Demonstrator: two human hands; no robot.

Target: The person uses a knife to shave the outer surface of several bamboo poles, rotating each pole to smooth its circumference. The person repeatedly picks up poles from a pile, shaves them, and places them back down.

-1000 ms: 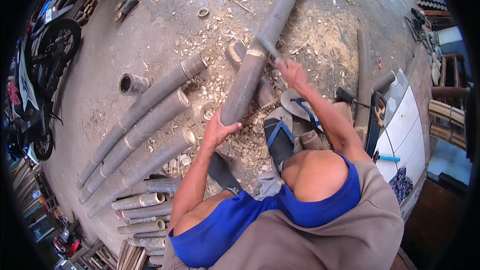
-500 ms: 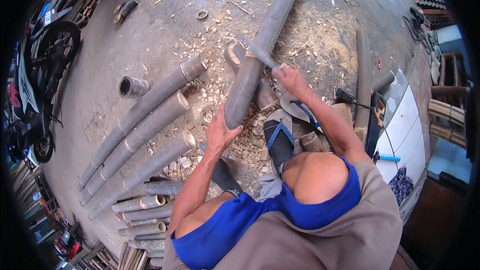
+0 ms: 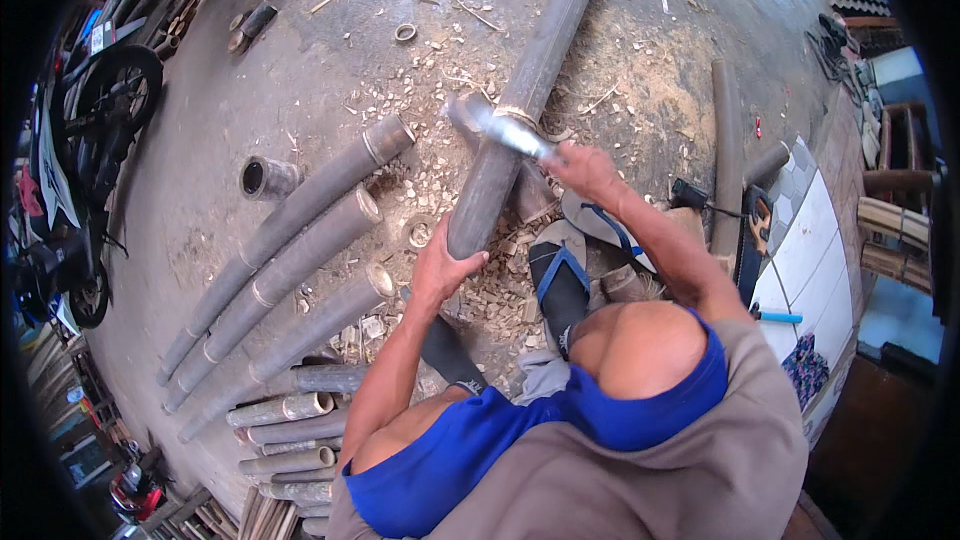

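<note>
A long, thick grey-brown bamboo pole [image 3: 540, 70] slants away from me across the floor. Its near part rests over a shorter bamboo piece [image 3: 530, 195]. My left hand [image 3: 440, 265] is closed around the near end of the pole, with the thumb along its edge. In my right hand [image 3: 590, 172] is a chopping knife [image 3: 510, 132], its bright metal blade smeared by motion. That blade lies across the pole in view, near a pale ring at a node; whether it touches the bamboo I cannot tell.
Cut bamboo poles [image 3: 310, 240] lie to the left, above a stack of shorter lengths [image 3: 290, 435]. Wood chips [image 3: 400, 90] cover the floor around my sandalled feet. A handsaw [image 3: 757, 225] and a blue-handled tool [image 3: 778, 317] are at right. A motorbike [image 3: 60, 180] stands far left.
The knife has turned, showing a broader, brighter blade across the pole. My right hand has shifted slightly toward me. My left hand keeps its hold on the pole's near end.
</note>
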